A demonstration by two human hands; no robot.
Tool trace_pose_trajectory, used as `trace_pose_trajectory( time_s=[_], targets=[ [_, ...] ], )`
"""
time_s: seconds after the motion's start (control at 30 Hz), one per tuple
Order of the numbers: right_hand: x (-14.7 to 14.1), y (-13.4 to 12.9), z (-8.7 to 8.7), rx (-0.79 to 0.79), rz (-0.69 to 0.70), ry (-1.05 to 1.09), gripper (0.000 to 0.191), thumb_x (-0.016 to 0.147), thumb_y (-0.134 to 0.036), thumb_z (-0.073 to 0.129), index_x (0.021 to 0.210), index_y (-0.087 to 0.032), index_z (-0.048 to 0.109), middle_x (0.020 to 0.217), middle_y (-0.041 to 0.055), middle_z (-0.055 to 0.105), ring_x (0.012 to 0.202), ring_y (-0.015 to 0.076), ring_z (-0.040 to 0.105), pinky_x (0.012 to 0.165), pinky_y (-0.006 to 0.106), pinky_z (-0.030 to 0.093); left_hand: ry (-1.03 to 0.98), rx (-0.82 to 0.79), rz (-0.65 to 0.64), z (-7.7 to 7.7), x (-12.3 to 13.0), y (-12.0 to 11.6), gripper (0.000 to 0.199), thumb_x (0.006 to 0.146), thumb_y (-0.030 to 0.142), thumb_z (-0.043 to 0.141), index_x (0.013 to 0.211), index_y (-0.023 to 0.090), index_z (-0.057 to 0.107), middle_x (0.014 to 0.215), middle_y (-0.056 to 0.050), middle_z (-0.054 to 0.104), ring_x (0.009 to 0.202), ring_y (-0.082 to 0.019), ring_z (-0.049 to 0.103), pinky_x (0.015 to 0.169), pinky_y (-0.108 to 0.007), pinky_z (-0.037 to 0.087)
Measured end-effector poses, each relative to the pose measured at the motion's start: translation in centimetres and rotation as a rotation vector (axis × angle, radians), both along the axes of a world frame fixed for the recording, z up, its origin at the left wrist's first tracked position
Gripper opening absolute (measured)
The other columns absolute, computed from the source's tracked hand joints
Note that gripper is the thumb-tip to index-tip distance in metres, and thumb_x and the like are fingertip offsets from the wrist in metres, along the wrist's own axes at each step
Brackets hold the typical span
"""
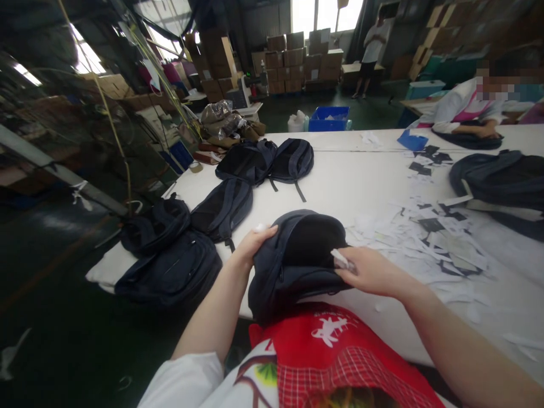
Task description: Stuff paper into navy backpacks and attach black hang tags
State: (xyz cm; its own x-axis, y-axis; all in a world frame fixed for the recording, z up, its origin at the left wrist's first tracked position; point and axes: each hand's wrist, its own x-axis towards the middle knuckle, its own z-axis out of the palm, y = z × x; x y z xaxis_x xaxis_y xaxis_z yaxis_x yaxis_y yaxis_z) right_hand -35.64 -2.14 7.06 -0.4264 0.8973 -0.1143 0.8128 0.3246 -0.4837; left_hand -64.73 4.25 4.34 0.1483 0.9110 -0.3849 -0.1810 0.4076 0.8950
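Note:
A dark navy backpack [272,272] lies at the table's near edge against the red apron, its black inside showing through an opening. On its left side my left hand [254,245] is closed round the fabric, with a bit of white at the fingertips. At the right of the opening, my right hand [361,269] pinches the bag's edge, and white wrapping or scrap shows at its thumb and finger. More navy backpacks lie to the left, one [170,269] nearest the table's left edge and another [225,209] beyond it.
White and dark scraps [433,226] litter the white table [340,175] on the right. Another backpack [501,181] lies at far right, where a person [463,107] handles dark fabric. A blue bin [327,120] stands behind the table. A metal pole [63,170] slants at left.

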Motion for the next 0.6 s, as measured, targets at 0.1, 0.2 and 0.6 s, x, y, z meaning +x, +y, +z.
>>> trace_pose_trajectory(
  time_s=[0.1, 0.2, 0.6],
  targets=[
    [-0.3, 0.5, -0.2, -0.259, 0.161, 0.072, 0.019, 0.070, -0.016, 0.054, 0.088, -0.020, 0.061, 0.084, 0.0035, 0.068, 0.073, 0.0192, 0.061, 0.064, 0.028, 0.043, -0.067, -0.024, -0.038, -0.1, -0.1, -0.8, 0.039, 0.057, 0.039, 0.086, 0.081, 0.014, 0.068, 0.072, -0.002, 0.069, 0.062, -0.014, 0.063, 0.062, -0.025, 0.050],
    [-1.2, 1.9, -1.3, -0.197, 0.121, 0.235, 0.036, 0.075, -0.012, 0.046, 0.107, -0.017, 0.062, 0.106, 0.0093, 0.068, 0.096, 0.0233, 0.063, 0.085, 0.035, 0.048, -0.029, 0.061, -0.128, 0.3, -0.2, -1.8, 0.038, 0.061, 0.042, 0.083, 0.082, 0.014, 0.068, 0.071, -0.001, 0.068, 0.062, -0.013, 0.062, 0.061, -0.023, 0.049],
    [-7.4, -2.7, -3.6, -0.375, 0.608, 0.140, 0.027, 0.090, -0.025, 0.049, 0.105, -0.015, 0.069, 0.109, 0.0159, 0.070, 0.102, 0.0279, 0.064, 0.091, 0.041, 0.050, 0.059, 0.217, 0.131, -0.4, -0.9, -5.2, 0.039, 0.070, 0.049, 0.073, 0.086, 0.015, 0.064, 0.073, 0.000, 0.062, 0.068, -0.014, 0.057, 0.066, -0.025, 0.047]
  ],
)
